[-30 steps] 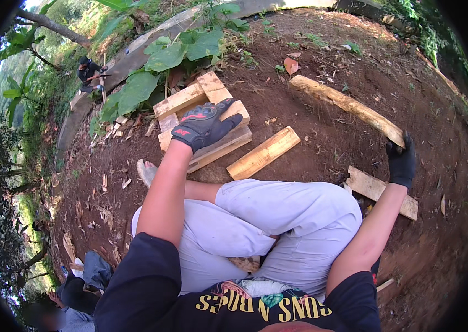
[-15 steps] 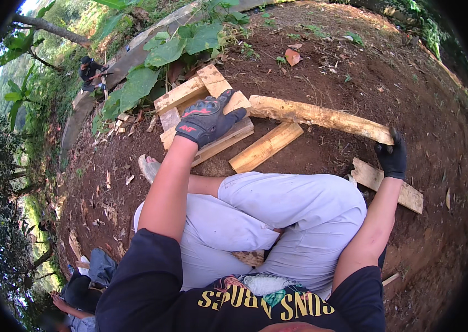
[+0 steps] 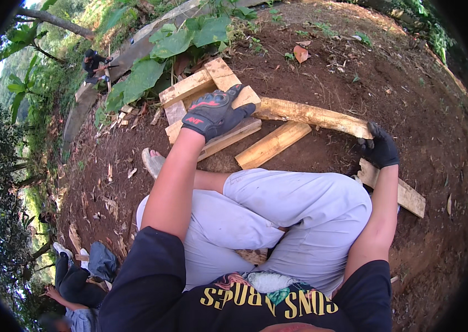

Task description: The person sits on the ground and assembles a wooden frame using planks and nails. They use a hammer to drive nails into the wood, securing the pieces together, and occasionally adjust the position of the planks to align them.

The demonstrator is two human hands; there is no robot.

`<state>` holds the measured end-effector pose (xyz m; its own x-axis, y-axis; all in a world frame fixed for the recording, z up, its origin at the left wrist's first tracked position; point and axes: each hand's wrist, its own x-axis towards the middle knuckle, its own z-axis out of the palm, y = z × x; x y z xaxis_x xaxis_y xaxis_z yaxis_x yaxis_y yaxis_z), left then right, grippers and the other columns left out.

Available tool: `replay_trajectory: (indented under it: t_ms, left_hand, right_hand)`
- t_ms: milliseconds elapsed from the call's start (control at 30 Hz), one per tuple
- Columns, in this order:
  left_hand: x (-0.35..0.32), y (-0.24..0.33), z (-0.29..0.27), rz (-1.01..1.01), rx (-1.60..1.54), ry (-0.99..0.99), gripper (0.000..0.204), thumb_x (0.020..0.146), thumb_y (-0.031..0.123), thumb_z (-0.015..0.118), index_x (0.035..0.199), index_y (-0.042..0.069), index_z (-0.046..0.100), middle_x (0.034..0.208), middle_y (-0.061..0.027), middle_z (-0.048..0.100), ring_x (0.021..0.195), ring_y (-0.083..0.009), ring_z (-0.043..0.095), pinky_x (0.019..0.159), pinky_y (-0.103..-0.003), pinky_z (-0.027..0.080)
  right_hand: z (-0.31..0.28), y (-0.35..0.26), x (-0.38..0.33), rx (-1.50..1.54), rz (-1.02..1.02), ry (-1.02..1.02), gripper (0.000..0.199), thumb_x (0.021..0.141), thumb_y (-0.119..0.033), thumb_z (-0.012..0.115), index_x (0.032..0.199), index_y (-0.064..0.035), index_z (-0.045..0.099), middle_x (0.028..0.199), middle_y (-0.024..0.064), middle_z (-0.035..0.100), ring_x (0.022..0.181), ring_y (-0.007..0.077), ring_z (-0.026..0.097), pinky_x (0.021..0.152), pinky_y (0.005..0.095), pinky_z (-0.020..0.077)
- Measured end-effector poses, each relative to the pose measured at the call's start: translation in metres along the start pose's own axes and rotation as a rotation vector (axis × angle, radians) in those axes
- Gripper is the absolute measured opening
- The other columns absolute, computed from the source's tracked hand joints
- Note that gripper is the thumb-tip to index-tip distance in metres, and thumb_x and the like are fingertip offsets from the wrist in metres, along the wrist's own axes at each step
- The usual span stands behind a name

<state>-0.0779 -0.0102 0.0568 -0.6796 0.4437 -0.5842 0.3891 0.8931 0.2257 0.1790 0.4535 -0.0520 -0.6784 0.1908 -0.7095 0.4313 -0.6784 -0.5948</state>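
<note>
The person sits cross-legged on the bare reddish soil [image 3: 411, 99] in pale grey trousers [image 3: 278, 216]. The right hand [image 3: 380, 148], in a black glove, is clenched around the near end of a long, rough, pale wooden plank [image 3: 311, 114], which slants across the ground toward the stack. A short pale wooden offcut [image 3: 405, 193] lies just beside that hand, and another short pale board [image 3: 272, 145] lies in front of the knees. Farther out, the left hand [image 3: 214, 113], in a grey and black glove, rests flat on a stack of pale wooden planks [image 3: 206, 86], grasping nothing. By my reading the stack is partly built, with the long plank and loose pieces not yet on it. Broad green leaves [image 3: 173, 44] grow beyond.
</note>
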Motion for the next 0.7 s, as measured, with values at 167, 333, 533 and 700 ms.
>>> replay_trajectory:
  t_ms: [167,333,533,700]
  left_hand:
    - [0.002,0.006,-0.003,0.009,0.003,-0.016,0.094,0.098,0.084,0.045,0.172,0.025,0.036,0.162,-0.0242,0.053,0.146,-0.0413,0.056,0.12,-0.051,0.045]
    - [0.003,0.004,-0.001,0.008,0.007,-0.021,0.094,0.098,0.084,0.045,0.172,0.025,0.036,0.163,-0.024,0.052,0.147,-0.0414,0.055,0.12,-0.05,0.045]
    - [0.005,-0.001,0.003,0.013,0.023,0.016,0.095,0.098,0.084,0.045,0.172,0.025,0.035,0.166,-0.0232,0.049,0.15,-0.0409,0.052,0.123,-0.049,0.044]
    - [0.005,-0.005,0.002,0.037,-0.011,0.007,0.095,0.098,0.084,0.045,0.172,0.024,0.036,0.166,-0.0229,0.049,0.15,-0.0405,0.052,0.123,-0.049,0.043]
  right_hand:
    - [-0.018,0.004,0.01,-0.458,0.064,-0.225,0.034,0.103,-0.022,0.076,0.131,-0.0036,0.071,0.108,0.0073,0.074,0.096,0.0195,0.07,0.08,0.0382,0.06]
    - [0.03,-0.012,0.003,-1.034,0.154,-0.081,0.045,0.098,-0.036,0.079,0.131,-0.0058,0.077,0.118,0.0102,0.077,0.101,0.0199,0.072,0.092,0.0338,0.0587]
    - [0.154,-0.019,-0.002,-2.078,-0.099,-0.28,0.073,0.083,-0.037,0.081,0.149,-0.01,0.064,0.133,0.0217,0.073,0.124,0.0343,0.07,0.107,0.0429,0.0555]
    - [0.236,0.03,0.033,-1.901,-0.375,-0.421,0.078,0.085,-0.029,0.075,0.158,-0.0107,0.052,0.146,0.0222,0.065,0.135,0.0405,0.063,0.114,0.0477,0.0511]
